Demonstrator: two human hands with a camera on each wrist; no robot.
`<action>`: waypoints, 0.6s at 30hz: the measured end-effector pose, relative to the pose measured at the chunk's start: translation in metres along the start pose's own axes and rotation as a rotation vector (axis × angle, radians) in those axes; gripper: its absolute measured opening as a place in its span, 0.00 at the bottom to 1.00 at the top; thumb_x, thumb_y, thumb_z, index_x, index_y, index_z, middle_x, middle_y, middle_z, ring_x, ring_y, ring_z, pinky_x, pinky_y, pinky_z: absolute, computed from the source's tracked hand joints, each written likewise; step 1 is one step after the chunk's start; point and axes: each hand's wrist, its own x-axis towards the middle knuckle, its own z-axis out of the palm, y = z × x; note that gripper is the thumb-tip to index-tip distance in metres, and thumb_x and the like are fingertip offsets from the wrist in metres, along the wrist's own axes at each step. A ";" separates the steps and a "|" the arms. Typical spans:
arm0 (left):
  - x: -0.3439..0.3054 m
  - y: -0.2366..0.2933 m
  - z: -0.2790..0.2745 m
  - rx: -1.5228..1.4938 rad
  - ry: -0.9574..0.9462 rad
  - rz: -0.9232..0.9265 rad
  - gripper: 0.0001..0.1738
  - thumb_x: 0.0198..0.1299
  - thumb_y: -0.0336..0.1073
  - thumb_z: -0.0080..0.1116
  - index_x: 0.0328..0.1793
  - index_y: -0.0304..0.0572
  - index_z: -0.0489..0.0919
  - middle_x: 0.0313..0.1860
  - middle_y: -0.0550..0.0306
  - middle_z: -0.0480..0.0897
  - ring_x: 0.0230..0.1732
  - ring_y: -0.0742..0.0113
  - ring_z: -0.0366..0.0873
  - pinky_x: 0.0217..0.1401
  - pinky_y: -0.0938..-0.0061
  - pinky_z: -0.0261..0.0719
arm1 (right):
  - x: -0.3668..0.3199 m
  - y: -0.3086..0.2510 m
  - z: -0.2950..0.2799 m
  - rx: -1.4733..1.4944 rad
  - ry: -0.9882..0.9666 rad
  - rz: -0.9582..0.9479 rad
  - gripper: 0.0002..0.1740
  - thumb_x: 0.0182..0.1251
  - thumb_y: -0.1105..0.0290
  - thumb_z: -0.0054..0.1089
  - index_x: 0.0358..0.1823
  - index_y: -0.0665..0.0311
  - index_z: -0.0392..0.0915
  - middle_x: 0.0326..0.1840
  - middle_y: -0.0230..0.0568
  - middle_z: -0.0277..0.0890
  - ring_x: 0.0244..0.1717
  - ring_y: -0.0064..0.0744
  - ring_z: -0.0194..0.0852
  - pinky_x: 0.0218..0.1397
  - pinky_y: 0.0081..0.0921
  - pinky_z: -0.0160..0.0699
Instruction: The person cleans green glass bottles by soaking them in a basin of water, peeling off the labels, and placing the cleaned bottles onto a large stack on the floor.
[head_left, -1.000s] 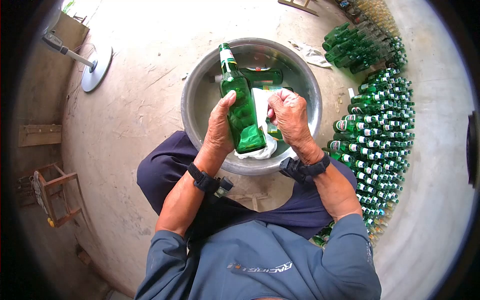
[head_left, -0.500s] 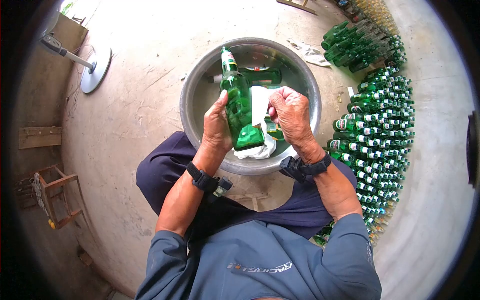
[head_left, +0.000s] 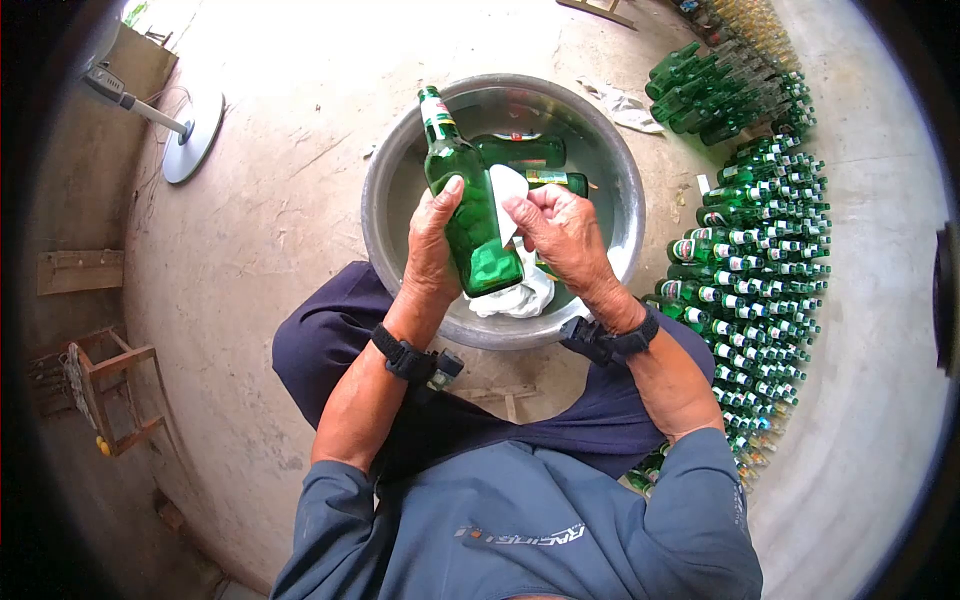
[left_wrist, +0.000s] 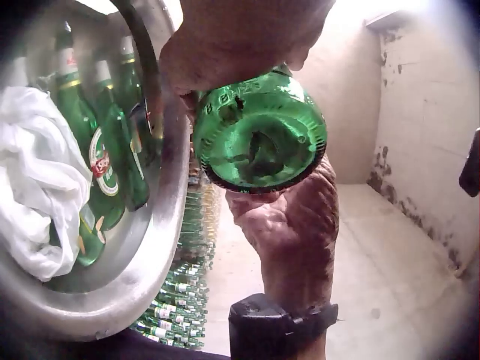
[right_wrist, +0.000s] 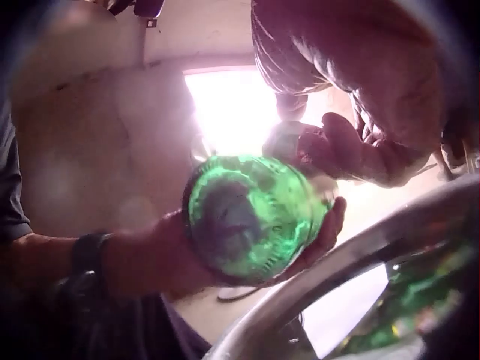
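In the head view my left hand (head_left: 432,255) grips a green glass bottle (head_left: 470,225) round its body, thumb along the side. The bottle tilts over the metal basin (head_left: 372,200), neck pointing away, with a white label on the neck. My right hand (head_left: 562,235) pinches a white paper label (head_left: 508,192) that stands off the bottle's right side. The left wrist view looks at the round base of the bottle (left_wrist: 262,142), between both hands. In the right wrist view the bottle (right_wrist: 247,217) is blurred, base toward the camera.
Several green bottles (head_left: 525,150) and a crumpled white cloth (head_left: 520,298) lie in the basin. Rows of green bottles (head_left: 740,265) are stacked along the right wall. Another white cloth (head_left: 628,108) is on the floor behind the basin. A fan base (head_left: 195,140) stands at far left.
The bottle's neck has swung to the left. My right hand has shifted slightly left with the white label, its thumb now lying more plainly on the paper. My left hand keeps its grip.
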 end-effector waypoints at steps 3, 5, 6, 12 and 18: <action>0.005 -0.001 -0.002 0.126 0.081 0.184 0.23 0.66 0.46 0.67 0.58 0.40 0.75 0.43 0.56 0.83 0.38 0.68 0.84 0.41 0.73 0.86 | -0.002 -0.011 -0.001 0.063 -0.172 0.164 0.17 0.72 0.61 0.69 0.29 0.67 0.82 0.22 0.30 0.79 0.23 0.14 0.72 0.27 0.18 0.72; 0.002 0.002 0.002 0.219 0.123 0.232 0.22 0.65 0.43 0.68 0.59 0.40 0.75 0.41 0.58 0.82 0.36 0.71 0.83 0.40 0.73 0.86 | -0.001 -0.001 0.000 0.116 -0.189 0.157 0.16 0.72 0.63 0.68 0.29 0.66 0.82 0.22 0.29 0.78 0.22 0.13 0.71 0.26 0.17 0.70; 0.003 0.002 -0.001 0.219 0.124 0.231 0.22 0.65 0.43 0.68 0.59 0.40 0.75 0.41 0.58 0.82 0.36 0.71 0.83 0.40 0.73 0.86 | -0.001 0.002 0.001 0.170 -0.207 0.148 0.14 0.72 0.66 0.68 0.29 0.66 0.81 0.21 0.28 0.78 0.21 0.12 0.70 0.24 0.16 0.68; 0.007 0.000 -0.008 0.005 0.086 0.068 0.19 0.68 0.46 0.64 0.55 0.40 0.78 0.41 0.56 0.84 0.36 0.69 0.84 0.41 0.71 0.87 | -0.002 -0.008 -0.002 0.196 -0.182 0.205 0.13 0.72 0.72 0.66 0.26 0.64 0.79 0.20 0.26 0.75 0.18 0.10 0.68 0.20 0.14 0.63; 0.007 0.002 -0.010 -0.053 0.035 0.014 0.22 0.70 0.48 0.61 0.58 0.38 0.78 0.45 0.52 0.86 0.41 0.63 0.87 0.47 0.65 0.89 | -0.001 -0.008 -0.004 0.222 -0.170 0.195 0.13 0.72 0.72 0.66 0.27 0.64 0.80 0.20 0.28 0.76 0.18 0.10 0.68 0.19 0.13 0.63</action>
